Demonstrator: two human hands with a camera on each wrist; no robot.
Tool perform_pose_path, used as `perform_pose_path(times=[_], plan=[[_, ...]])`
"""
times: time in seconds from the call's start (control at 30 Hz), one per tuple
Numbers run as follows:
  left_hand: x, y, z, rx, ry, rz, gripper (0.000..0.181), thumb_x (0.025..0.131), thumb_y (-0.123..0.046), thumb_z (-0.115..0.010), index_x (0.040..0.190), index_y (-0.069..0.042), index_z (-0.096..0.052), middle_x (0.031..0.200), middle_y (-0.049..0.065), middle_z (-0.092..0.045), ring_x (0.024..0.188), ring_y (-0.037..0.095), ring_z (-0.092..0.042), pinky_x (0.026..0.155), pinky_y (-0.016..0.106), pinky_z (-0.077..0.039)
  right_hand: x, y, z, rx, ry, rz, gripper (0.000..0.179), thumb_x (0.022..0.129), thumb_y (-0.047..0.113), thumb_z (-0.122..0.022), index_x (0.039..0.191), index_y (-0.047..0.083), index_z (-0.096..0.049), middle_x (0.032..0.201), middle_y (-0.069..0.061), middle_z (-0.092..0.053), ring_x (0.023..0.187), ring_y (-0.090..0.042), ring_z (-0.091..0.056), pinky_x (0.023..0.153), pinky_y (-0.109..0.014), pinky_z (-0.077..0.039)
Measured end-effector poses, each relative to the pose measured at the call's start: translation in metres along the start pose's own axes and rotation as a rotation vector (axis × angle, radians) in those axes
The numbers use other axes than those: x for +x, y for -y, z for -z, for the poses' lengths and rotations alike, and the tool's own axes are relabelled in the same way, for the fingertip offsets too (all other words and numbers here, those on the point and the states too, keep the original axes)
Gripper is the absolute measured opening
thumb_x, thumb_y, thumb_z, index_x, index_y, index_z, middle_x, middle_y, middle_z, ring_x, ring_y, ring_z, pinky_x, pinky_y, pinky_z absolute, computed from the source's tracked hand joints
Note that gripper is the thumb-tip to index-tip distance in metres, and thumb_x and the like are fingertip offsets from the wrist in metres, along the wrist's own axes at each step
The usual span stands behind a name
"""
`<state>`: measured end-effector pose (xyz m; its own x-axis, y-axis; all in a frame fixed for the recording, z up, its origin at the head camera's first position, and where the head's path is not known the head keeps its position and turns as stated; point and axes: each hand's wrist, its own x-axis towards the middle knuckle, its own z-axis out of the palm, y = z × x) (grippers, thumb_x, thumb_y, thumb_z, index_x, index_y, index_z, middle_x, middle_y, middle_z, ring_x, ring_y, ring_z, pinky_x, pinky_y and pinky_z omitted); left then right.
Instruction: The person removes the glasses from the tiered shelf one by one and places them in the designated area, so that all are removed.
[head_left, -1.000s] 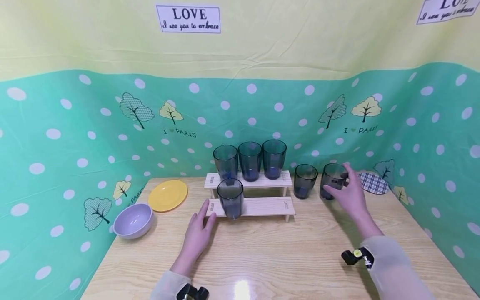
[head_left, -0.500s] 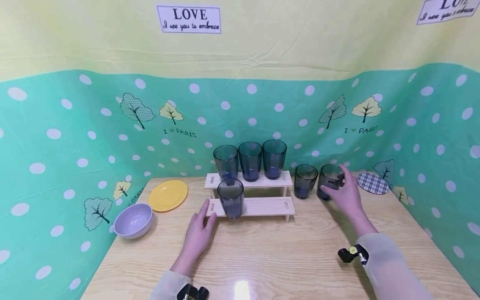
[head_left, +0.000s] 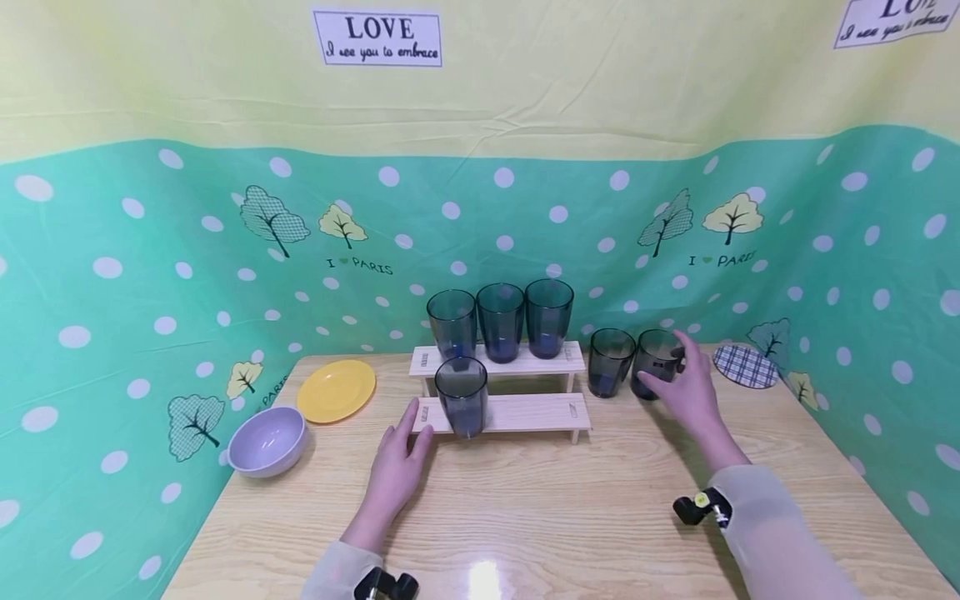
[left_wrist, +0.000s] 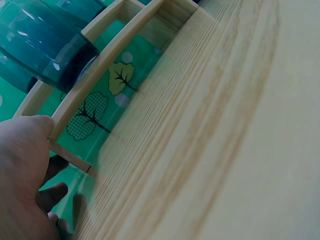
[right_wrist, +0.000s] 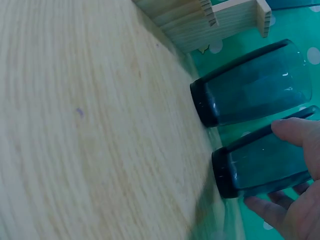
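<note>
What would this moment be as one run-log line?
right hand: grips rightmost glass; another glass: stands beside it; left hand: touches left end of lower shelf; upper shelf: three glasses; lower shelf: one glass

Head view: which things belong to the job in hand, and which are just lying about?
Likely in the job:
held glass, in the right hand
neighbouring glass
lower shelf, touched by the left hand
front glass, on that shelf
upper shelf
three glasses on it

Apparently just lying about, untouched:
plate
bowl
flat checked piece
</note>
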<state>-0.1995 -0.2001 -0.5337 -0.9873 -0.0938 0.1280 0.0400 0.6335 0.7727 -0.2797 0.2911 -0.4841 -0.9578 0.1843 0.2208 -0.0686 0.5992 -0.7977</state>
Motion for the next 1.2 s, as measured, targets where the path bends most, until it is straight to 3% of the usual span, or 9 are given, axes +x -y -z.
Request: perform_pose_path(times=[0.43,0.8,1.2], plan=[[-0.0002,0.0018,-0.0003,-0.006,0.01,0.006,0.068,0.117,-0.048,-0.054,0.176,-0.023,-0.033,0.174,0.02,-0.039,0.159,0.061,-0.023,0.126,0.077,-0.023,-0.0003,-0.0055,-0.0022,-0.017,-0.007,0.054,0.107,0.099,0.025,-0.087,0.177,0.01,-0.014,0.167,-0.043,-0.021,0.137,-0.069,-0.045,0.11,-0.082,-0.042],[-0.0009,0.0018,-0.0005,0.006,0.003,-0.008,0.067,0.117,-0.048,-0.054,0.176,-0.022,-0.034,0.172,0.024,-0.04,0.157,0.063,-0.025,0.125,0.078,-0.024,-0.0006,-0.006,-0.0021,-0.002,0.009,0.042,0.11,0.1,0.026,-0.087,0.177,0.013,-0.01,0.167,-0.044,-0.022,0.137,-0.07,-0.044,0.111,-0.082,-0.042],[0.0006,0.0029,-0.0022,-0.013,-0.008,-0.014,0.068,0.116,-0.049,-0.055,0.175,-0.02,-0.037,0.172,0.023,-0.041,0.157,0.064,-0.025,0.124,0.078,-0.025,-0.0066,0.0032,0.0061,0.041,0.008,0.002,0.123,0.098,0.035,-0.088,0.179,0.02,0.003,0.181,-0.031,-0.001,0.154,-0.067,-0.025,0.118,-0.083,-0.03]])
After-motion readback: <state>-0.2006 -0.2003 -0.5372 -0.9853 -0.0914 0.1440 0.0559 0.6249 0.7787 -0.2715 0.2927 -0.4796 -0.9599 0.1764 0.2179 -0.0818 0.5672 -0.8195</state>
